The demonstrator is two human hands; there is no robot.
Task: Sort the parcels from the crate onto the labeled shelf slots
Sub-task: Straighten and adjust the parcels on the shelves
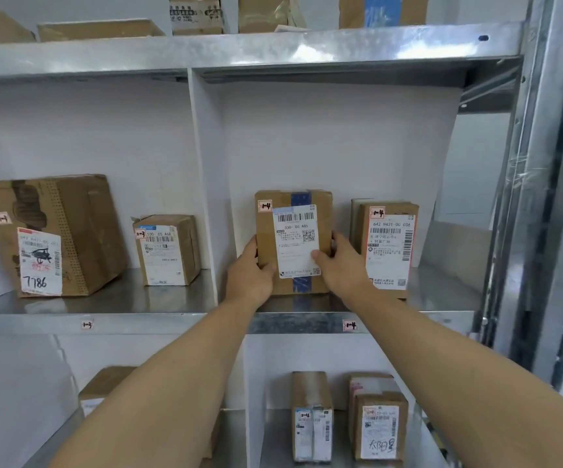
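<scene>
Parcel with the blue tape strip (293, 231) is standing upright on the metal shelf (172, 322), in the slot just right of the white divider (206, 184), and you are holding it with both hands. Your left hand (251, 271) is gripping the parcel's edge nearer the divider, with the thumb lying on the brown front face and the fingers curling round the side. Your right hand (344, 265) is gripping the edge farther from the divider, its thumb pressing on the white shipping label and its fingers wrapping behind the cardboard. As far as you can see past your wrists, the base is resting on the shelf surface.

A small tag reading 1-4 is showing on the parcel's top corner nearer the divider, and a 1-4 sticker (350, 325) is sitting on the shelf's front lip, right of the divider. Farther right of the divider than your parcel, a second parcel with a red-edged label (388, 248) is standing close beside it, also tagged 1-4; whether the two are touching is hidden by your right hand.

Left of the divider, a small box (168, 249) is standing near it and a large dented box (57, 234) is leaning farther off, above a 1-3 sticker (87, 324).
</scene>
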